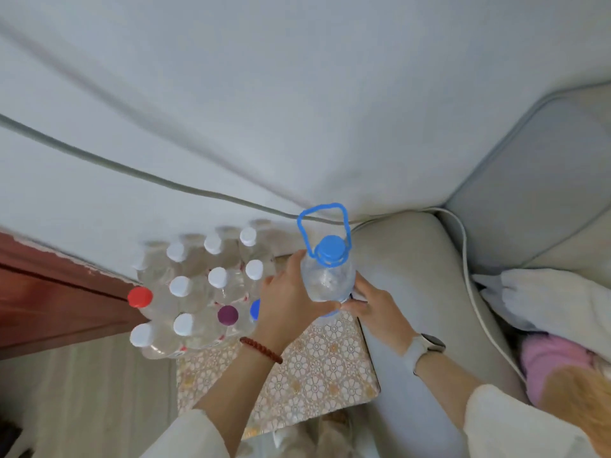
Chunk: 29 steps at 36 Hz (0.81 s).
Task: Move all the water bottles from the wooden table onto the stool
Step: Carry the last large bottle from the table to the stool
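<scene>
Head view, in my hands: I hold the large bottle (329,279), blue cap and blue carry loop, upright between both palms.
Left hand (291,299): fingers wrapped round the bottle's left side, pressed against it.
Right hand (370,305): fingers curled round the lower right side near the base.
Where it is: over the far right part of the stool (314,368) with its patterned top; whether the base touches, I cannot tell.
Done: a crowd of smaller bottles (198,285) stands packed on the stool's far left part, mostly white caps, with one red, one purple, one blue.
Left: the wooden table is out of sight, so I cannot count what remains; I judge the task well along.
</scene>
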Each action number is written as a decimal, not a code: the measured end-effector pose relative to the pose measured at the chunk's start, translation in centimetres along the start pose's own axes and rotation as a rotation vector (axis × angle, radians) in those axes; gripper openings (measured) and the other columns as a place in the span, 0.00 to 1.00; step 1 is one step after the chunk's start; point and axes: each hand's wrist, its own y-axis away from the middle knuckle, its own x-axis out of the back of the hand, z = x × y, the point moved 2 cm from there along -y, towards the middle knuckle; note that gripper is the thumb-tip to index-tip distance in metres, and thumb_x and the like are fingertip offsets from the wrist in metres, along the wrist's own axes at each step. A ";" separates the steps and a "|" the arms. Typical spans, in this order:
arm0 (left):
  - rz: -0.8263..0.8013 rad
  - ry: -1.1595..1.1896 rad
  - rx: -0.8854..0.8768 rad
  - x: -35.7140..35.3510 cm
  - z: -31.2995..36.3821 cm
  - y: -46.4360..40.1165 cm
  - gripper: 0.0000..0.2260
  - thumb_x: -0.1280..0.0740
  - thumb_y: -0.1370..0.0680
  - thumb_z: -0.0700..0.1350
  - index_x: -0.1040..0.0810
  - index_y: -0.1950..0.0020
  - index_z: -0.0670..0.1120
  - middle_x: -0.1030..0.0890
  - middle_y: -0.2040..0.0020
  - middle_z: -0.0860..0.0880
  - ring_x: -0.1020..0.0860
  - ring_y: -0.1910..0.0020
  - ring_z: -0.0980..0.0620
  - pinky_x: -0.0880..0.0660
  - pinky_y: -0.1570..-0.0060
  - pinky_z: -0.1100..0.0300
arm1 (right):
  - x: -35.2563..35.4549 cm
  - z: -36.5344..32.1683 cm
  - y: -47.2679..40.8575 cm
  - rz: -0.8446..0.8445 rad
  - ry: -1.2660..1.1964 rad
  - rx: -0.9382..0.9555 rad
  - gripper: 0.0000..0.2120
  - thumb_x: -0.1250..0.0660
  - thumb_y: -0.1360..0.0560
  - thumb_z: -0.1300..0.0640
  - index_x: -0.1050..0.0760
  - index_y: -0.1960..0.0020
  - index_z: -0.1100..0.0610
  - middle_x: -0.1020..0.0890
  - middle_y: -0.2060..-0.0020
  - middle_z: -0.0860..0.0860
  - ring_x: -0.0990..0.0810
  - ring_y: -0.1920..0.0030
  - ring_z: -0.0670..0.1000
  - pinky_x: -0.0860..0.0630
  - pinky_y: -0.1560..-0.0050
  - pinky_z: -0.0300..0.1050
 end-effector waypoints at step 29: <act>0.240 -0.199 -0.192 5.0 0.6 -2.8 0.23 0.31 0.30 0.53 0.25 0.39 0.45 0.23 0.41 0.45 0.27 0.41 0.45 0.32 0.44 0.50 | -0.5 -1.7 -4.4 -0.010 0.102 0.138 0.31 0.32 0.27 0.52 0.42 0.29 0.49 0.32 0.35 0.46 0.29 0.39 0.43 0.29 0.38 0.41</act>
